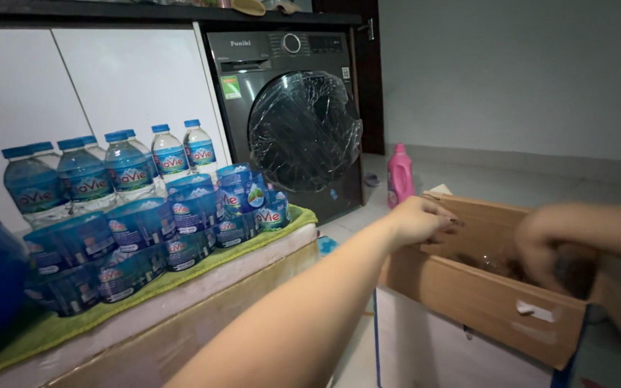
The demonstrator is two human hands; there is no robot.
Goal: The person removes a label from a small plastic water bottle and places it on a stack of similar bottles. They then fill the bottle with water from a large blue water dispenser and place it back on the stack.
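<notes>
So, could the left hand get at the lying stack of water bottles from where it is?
Probably yes. The left hand rests on the cardboard box's far rim, and only open floor lies between it and the stacked water bottles on the green mat.

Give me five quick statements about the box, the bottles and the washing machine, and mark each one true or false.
1. Both hands are at the cardboard box. True: the left hand grips its flap and the right hand reaches inside.
2. The upright water bottles have red caps. False: the caps are blue.
3. The washing machine has plastic film over its round door. True.
4. A pink bottle stands on the floor beside the washing machine. True.
5. The water bottles rest on a bare floor. False: they sit on a green cloth over a raised platform.
</notes>
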